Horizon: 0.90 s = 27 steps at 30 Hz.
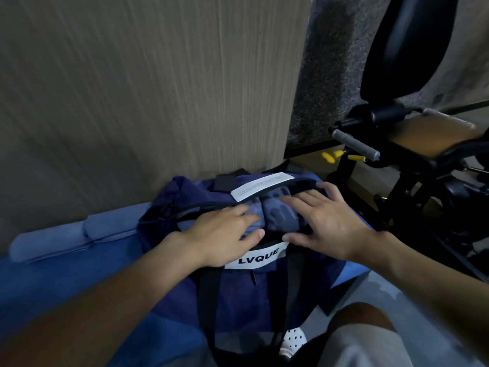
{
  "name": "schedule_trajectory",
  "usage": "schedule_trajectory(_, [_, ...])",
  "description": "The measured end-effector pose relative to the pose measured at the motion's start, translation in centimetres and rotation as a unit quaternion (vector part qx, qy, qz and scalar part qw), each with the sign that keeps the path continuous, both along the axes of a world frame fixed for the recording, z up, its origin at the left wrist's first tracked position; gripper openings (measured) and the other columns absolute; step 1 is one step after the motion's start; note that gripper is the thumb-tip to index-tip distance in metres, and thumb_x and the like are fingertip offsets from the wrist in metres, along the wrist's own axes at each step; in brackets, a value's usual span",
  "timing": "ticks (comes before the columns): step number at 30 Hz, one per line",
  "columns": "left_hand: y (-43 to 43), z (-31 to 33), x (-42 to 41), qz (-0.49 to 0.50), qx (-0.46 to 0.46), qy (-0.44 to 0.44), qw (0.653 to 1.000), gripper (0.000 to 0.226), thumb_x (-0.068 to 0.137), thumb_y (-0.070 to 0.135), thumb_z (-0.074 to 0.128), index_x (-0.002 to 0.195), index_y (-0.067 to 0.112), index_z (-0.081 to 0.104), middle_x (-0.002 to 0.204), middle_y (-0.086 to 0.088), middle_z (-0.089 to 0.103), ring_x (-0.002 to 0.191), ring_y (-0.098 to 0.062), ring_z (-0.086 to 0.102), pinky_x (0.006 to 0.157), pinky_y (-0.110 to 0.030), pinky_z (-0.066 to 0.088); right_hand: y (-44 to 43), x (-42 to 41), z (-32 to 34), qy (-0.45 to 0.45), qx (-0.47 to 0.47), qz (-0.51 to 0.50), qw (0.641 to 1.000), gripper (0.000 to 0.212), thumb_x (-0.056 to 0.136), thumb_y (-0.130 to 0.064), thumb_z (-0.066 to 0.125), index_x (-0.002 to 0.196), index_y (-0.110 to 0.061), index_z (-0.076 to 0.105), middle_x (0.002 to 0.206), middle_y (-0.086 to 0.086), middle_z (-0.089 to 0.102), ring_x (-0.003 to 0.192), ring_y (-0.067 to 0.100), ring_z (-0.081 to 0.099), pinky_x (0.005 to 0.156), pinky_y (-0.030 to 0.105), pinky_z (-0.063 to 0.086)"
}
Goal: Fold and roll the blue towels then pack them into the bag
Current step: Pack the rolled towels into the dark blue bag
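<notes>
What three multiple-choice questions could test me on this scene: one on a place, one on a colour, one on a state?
1. Where do the spare towels lie?
A. left of the bag
B. on top of the bag
C. on the floor

2. What colour is the LVQUE label?
A. yellow
B. white
C. red

3. How are the left hand and right hand?
A. pulling the straps
B. clenched, holding nothing
C. open, pressing the packed towel

Answers:
1 A: they sit on the blue surface left of the bag.
2 B: it is white with black letters.
3 C: the fingers lie straight on the cloth inside the bag.
</notes>
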<state>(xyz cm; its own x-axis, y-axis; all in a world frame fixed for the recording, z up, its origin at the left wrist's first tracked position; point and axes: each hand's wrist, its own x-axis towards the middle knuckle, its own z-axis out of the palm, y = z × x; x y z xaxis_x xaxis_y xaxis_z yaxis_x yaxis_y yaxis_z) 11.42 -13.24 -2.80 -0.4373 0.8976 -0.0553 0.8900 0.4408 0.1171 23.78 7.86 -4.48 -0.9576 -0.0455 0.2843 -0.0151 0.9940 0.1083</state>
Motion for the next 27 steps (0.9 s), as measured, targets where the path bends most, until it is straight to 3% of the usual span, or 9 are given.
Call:
schedule_trajectory(3, [-3.6,1.3,0.5,0.002,0.134,-0.011,0.991,0.039,0.095,0.044,0.036,0.119,0.027,0.062,0.117,0.014,0.058,0.110,-0.010,0.056,0.087,-0.035,0.050,-3.0,-0.9,0.8,0.041,-0.001,0.040,0.998,0.056,0.090,-0.060,0.040,0.123,-0.019,0.059,0.102,-0.005,0.063,0.099,0.020,0.060,0.102,0.041,0.029])
schedule_trajectory(6, [-8.3,2.0,-0.2,0.027,0.245,0.048,0.968,0.038,0.093,0.034,0.038,0.105,0.017,0.069,0.102,0.010,0.060,0.097,-0.012,0.055,0.079,-0.036,0.050,-7.2,-2.7,1.9,0.057,0.001,0.087,0.995,0.042,0.094,-0.051,0.040,0.109,-0.020,0.065,0.094,-0.005,0.063,0.091,0.020,0.061,0.092,0.036,0.033])
schedule_trajectory(10, [-15.6,2.0,-2.6,0.155,0.268,0.122,0.943,0.031,0.090,0.028,0.044,0.101,0.017,0.070,0.100,0.008,0.062,0.095,-0.014,0.054,0.078,-0.027,0.044,-13.7,-6.1,2.6,0.049,-0.032,0.160,0.985,0.039,0.096,-0.046,0.039,0.100,-0.019,0.067,0.092,-0.003,0.064,0.086,0.022,0.060,0.085,0.034,0.036])
schedule_trajectory(12, [-19.5,1.0,-4.1,0.212,0.259,0.130,0.933,0.035,0.087,0.030,0.041,0.099,0.016,0.071,0.100,0.005,0.065,0.093,-0.019,0.058,0.076,-0.031,0.046,-17.4,-8.1,2.9,0.033,-0.041,0.192,0.980,0.038,0.097,-0.045,0.039,0.101,-0.020,0.067,0.093,-0.003,0.064,0.086,0.021,0.059,0.083,0.035,0.040])
schedule_trajectory(16, [-26.8,-2.7,-7.4,0.347,0.197,0.115,0.910,0.025,0.088,0.025,0.053,0.102,0.014,0.070,0.106,-0.001,0.061,0.097,-0.027,0.058,0.078,-0.038,0.048,-24.7,-12.5,2.8,-0.009,-0.066,0.239,0.969,0.040,0.098,-0.045,0.036,0.097,-0.020,0.067,0.091,-0.004,0.064,0.086,0.018,0.057,0.079,0.033,0.043])
schedule_trajectory(19, [-30.8,-5.4,-9.6,0.439,0.132,0.085,0.884,0.030,0.092,0.028,0.050,0.118,0.017,0.061,0.127,-0.002,0.051,0.108,-0.025,0.050,0.087,-0.036,0.039,-29.6,-16.4,1.7,-0.082,-0.099,0.237,0.963,0.050,0.097,-0.052,0.023,0.094,-0.022,0.063,0.092,-0.005,0.064,0.088,0.016,0.055,0.083,0.035,0.044])
schedule_trajectory(23, [-33.4,-8.4,-12.0,0.477,0.122,0.054,0.869,0.040,0.094,0.030,0.048,0.132,0.018,0.051,0.143,-0.005,0.043,0.123,-0.026,0.044,0.097,-0.041,0.038,-33.7,-21.6,-1.4,-0.136,-0.134,0.213,0.958,0.042,0.099,-0.050,0.032,0.101,-0.022,0.063,0.105,-0.003,0.063,0.099,0.018,0.055,0.090,0.038,0.044])
schedule_trajectory(27, [-34.6,-10.2,-14.2,0.489,0.148,0.009,0.859,0.056,0.096,0.031,0.048,0.148,0.020,0.031,0.155,-0.007,0.026,0.140,-0.027,0.027,0.109,-0.045,0.029,-36.0,-26.6,-4.1,-0.177,-0.132,0.175,0.959,0.041,0.100,-0.047,0.037,0.124,-0.019,0.055,0.131,0.001,0.047,0.121,0.023,0.046,0.104,0.039,0.035])
